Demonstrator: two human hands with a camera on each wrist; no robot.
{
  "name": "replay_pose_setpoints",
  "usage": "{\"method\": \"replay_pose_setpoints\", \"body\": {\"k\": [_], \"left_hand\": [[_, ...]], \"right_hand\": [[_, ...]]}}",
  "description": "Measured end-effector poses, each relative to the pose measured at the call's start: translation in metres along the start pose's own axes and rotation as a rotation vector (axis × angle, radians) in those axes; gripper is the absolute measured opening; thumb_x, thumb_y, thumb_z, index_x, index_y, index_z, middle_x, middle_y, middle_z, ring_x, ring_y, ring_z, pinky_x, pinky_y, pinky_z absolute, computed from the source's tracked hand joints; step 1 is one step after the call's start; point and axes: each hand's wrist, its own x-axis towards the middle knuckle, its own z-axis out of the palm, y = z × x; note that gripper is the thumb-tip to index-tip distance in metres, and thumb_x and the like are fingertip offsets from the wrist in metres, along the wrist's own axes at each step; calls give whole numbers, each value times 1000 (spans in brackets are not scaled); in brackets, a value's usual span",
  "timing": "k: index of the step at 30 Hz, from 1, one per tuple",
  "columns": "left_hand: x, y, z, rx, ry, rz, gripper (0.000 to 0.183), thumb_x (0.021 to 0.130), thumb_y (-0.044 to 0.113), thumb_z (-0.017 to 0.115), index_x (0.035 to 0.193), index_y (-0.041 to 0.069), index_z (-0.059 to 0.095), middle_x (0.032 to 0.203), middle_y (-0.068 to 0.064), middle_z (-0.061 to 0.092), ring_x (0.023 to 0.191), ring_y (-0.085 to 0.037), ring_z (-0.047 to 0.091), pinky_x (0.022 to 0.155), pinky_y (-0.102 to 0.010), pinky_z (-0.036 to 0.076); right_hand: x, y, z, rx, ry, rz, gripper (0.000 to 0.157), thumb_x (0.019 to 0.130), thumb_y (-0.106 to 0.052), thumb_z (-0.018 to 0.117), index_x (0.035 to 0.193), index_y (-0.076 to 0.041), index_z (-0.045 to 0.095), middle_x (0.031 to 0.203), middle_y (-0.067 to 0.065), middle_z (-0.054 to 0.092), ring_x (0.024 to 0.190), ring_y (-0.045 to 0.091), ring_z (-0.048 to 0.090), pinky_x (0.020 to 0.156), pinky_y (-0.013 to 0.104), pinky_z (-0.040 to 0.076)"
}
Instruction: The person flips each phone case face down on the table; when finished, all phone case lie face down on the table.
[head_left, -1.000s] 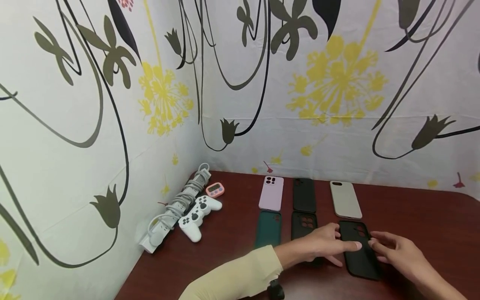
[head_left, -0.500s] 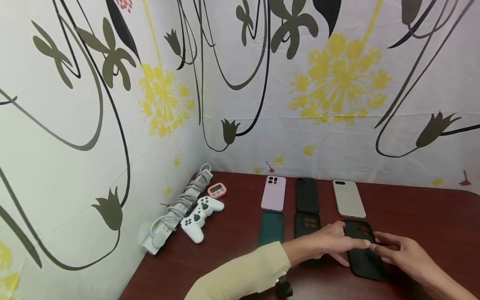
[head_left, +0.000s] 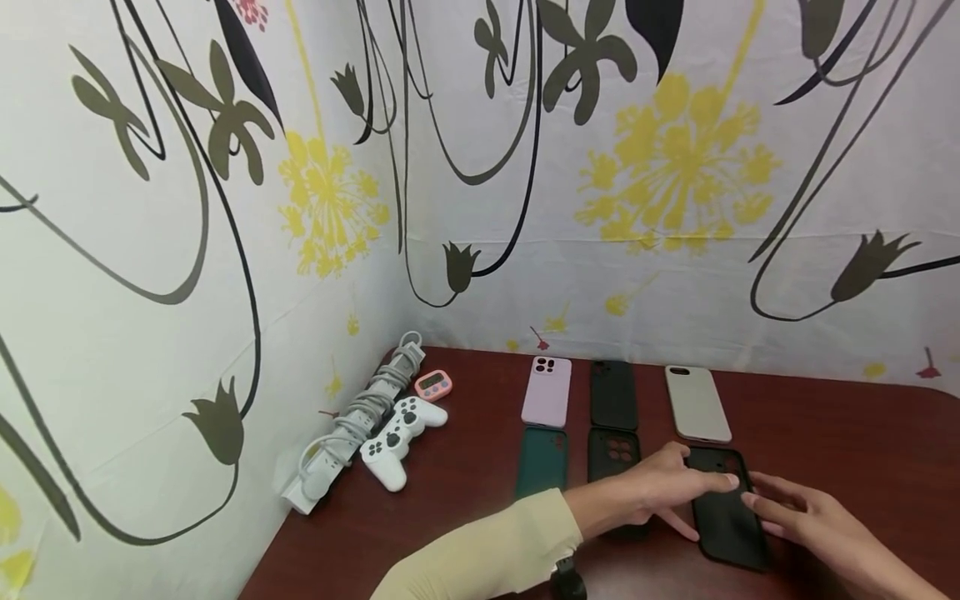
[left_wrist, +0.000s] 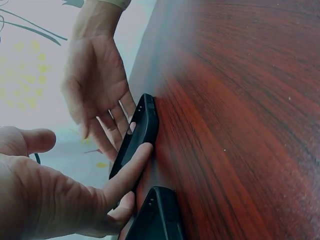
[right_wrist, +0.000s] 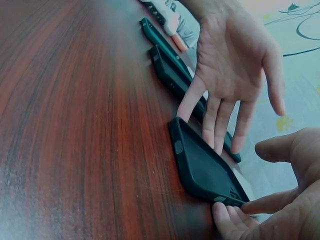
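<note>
A black phone case (head_left: 723,525) lies on the table with its hollow side up, camera cutouts at the far end. Along its left edge rests my left hand (head_left: 663,487), fingers straight and the thumb stretched over the case. My right hand (head_left: 810,517) is at the opposite edge, its fingertips touching the side wall, the thumb held apart. Both hands flank the case (right_wrist: 207,167) in the right wrist view. Another black case (head_left: 615,454), with a four-hole cutout, lies left of it, partly covered by my left arm.
A teal case (head_left: 542,462) lies further left. Behind are a lilac case (head_left: 547,392), a dark case (head_left: 613,395) and a beige case (head_left: 698,404). At the far left lie a white game controller (head_left: 401,442), a pink timer (head_left: 433,384) and a cord-wrapped power strip (head_left: 360,417).
The case stays in about the same place between my hands. My right thumb has drawn slightly away from my left thumb. The head view has shifted a little.
</note>
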Motion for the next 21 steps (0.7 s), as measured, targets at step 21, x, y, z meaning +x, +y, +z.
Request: {"method": "replay_pose_setpoints", "body": {"k": [21], "left_hand": [[4,2,8,84,45,18,51,97,44,76,137,22,54,142,-8,49,105,-23,67,77,-59,67]], "right_hand": [[-2,9,-6,205,64,-17,77,117,-47,26,163,13,12,165,44,15,124,28,68,101,43,63]]}}
